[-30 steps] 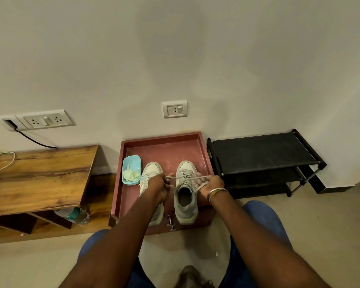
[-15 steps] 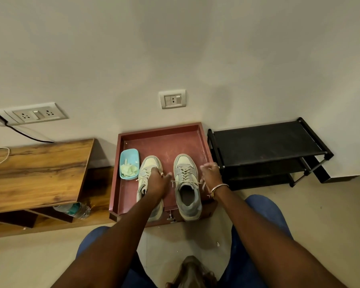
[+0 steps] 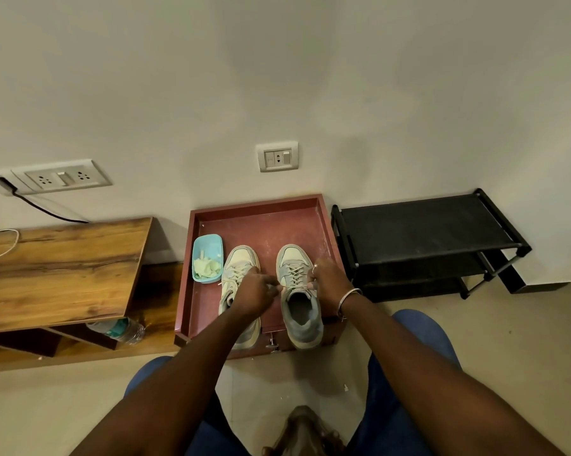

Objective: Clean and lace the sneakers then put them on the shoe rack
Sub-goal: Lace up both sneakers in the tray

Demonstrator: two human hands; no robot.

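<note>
Two pale grey sneakers stand side by side, toes to the wall, on a dark red tray [image 3: 259, 222]. The right sneaker [image 3: 300, 311] has its lace crossed up the front. My left hand [image 3: 256, 292] pinches one lace end at the shoe's left side, and it covers the middle of the left sneaker [image 3: 239, 261]. On the shoe's right side my right hand [image 3: 330, 279], with a bangle on the wrist, pinches the other lace end. The black shoe rack [image 3: 425, 235] stands just right of the tray.
A light blue tub [image 3: 207, 248] with a crumpled pale cloth sits at the tray's left edge. A wooden desk [image 3: 57, 268] stands to the left, with a plastic bottle [image 3: 123, 329] under it. The wall with sockets is right behind.
The lace was stretched taut across the shoe between both hands; now both hands have come in close to the right sneaker's eyelets. The camera has tilted and shifted slightly.
</note>
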